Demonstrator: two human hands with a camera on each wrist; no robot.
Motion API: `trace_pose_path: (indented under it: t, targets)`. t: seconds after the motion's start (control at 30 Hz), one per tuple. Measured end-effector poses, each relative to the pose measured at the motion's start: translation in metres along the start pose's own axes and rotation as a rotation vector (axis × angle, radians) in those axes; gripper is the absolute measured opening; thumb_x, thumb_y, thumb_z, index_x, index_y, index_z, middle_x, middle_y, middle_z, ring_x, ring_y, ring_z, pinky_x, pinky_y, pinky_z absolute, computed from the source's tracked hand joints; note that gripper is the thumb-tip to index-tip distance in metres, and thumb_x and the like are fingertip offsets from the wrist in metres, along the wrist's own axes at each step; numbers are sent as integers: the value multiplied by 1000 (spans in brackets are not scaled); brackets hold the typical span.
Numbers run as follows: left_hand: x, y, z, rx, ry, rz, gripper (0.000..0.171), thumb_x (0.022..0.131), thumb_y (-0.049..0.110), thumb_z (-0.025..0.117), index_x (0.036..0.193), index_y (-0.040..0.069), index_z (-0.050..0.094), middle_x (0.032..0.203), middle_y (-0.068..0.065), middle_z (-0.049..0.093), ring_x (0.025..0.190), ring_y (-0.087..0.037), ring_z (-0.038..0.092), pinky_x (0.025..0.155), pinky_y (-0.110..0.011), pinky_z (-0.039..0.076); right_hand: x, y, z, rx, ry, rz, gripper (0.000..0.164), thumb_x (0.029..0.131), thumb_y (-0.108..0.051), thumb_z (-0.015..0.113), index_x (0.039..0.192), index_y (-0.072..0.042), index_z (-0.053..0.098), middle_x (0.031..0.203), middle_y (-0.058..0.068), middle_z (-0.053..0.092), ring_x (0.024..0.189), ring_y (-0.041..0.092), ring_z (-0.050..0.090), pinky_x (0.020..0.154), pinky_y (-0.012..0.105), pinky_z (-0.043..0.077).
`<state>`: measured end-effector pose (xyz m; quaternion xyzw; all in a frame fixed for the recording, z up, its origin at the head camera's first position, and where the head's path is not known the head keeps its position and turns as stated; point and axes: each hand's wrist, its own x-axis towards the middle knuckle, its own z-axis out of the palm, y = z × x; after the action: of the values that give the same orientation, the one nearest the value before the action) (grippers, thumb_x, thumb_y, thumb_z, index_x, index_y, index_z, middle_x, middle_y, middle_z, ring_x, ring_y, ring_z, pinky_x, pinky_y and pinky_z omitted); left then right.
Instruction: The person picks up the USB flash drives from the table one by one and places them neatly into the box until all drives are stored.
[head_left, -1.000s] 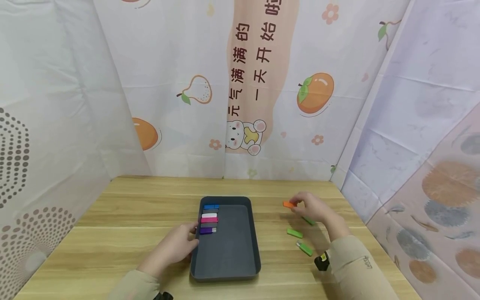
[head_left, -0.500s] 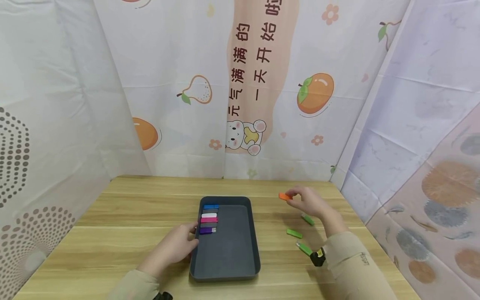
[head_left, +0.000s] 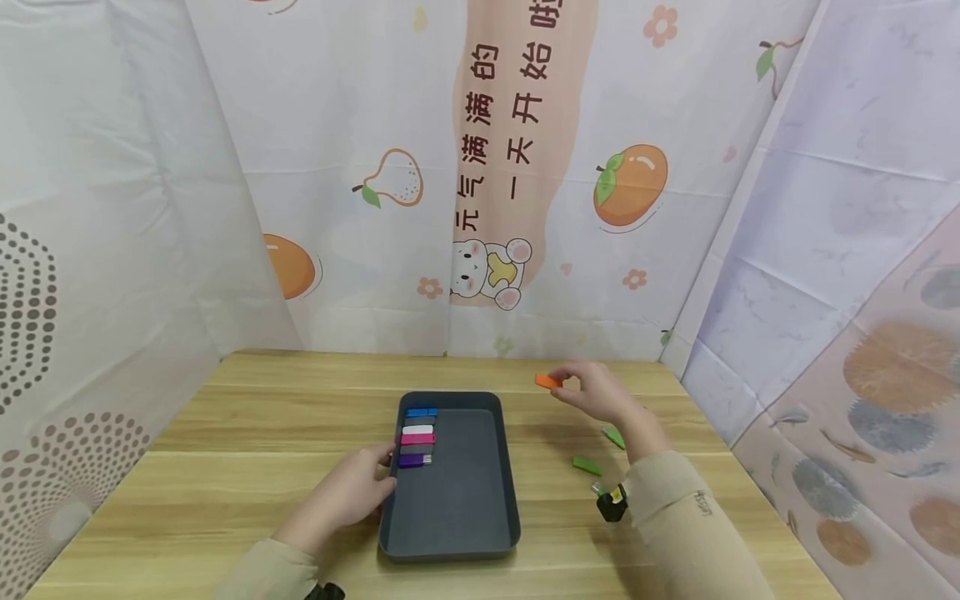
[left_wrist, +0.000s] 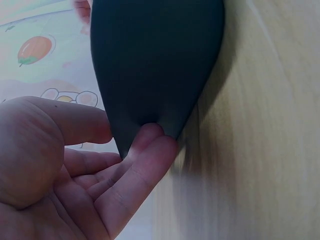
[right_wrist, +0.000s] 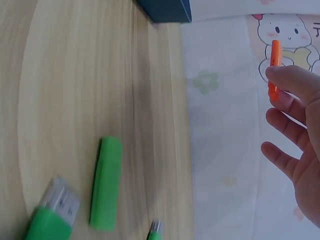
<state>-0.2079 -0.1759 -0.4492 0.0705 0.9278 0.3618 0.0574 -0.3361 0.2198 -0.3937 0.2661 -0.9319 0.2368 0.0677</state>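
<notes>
My right hand (head_left: 596,392) pinches an orange USB flash drive (head_left: 545,381) between thumb and fingertips, raised above the table to the right of the tray. In the right wrist view the orange stick points upward, and the other fingers are loosely bent. On the left, my left hand (head_left: 363,487) holds the side wall of the dark grey tray (head_left: 457,552); the left wrist view shows fingertips against its outer wall and the thumb at its rim. Inside the tray, along the left wall, lies a column of flash drives: blue (head_left: 422,412), white (head_left: 417,430), pink (head_left: 417,439), purple (head_left: 412,460) and grey ones.
Three green flash drives lie on the wooden table (head_left: 300,417) beneath the right forearm: one at the back (head_left: 614,437), one in the middle (head_left: 587,465), and one (right_wrist: 50,222) with a metal plug, partly hidden by the wrist camera in the head view. Printed curtains surround the table.
The right hand has lifted the orange flash drive off the table and carried it left and away, toward the tray's far end. The left hand and tray stay in place.
</notes>
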Motion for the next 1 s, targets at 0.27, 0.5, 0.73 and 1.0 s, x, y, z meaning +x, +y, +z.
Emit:
trace_pose_path:
  t: [0.27, 0.5, 0.73, 1.0]
  targets:
    - [0, -1, 1, -2, 1, -4, 51, 93, 5, 69, 141, -8, 54, 124, -21, 67, 121, -44, 60, 100, -63, 47, 12, -13, 3, 31, -7, -40, 23, 93, -19, 75, 116, -12, 75, 111, 2, 72, 106, 25, 65, 90, 48, 55]
    - [0, -1, 1, 0, 1, -6, 51, 93, 5, 69, 140, -8, 54, 124, -21, 67, 121, -44, 60, 99, -63, 47, 21, -19, 8, 31, -5, -47, 21, 93, -18, 74, 114, -12, 76, 110, 0, 71, 104, 22, 64, 89, 46, 54]
    - [0, -3, 0, 0, 0, -7, 51, 93, 5, 69, 141, -8, 54, 124, -21, 67, 122, -44, 59, 100, -63, 46, 30, -31, 11, 22, -5, -41, 22, 93, -18, 74, 114, -12, 76, 108, 0, 70, 102, 22, 63, 88, 45, 54]
    - [0, -2, 0, -13, -3, -6, 52, 93, 4, 68, 141, -8, 53, 125, -22, 66, 122, -44, 59, 100, -63, 47, 40, -49, 16, -5, 7, -39, 22, 93, -18, 74, 113, -10, 76, 106, 1, 70, 101, 22, 64, 89, 44, 54]
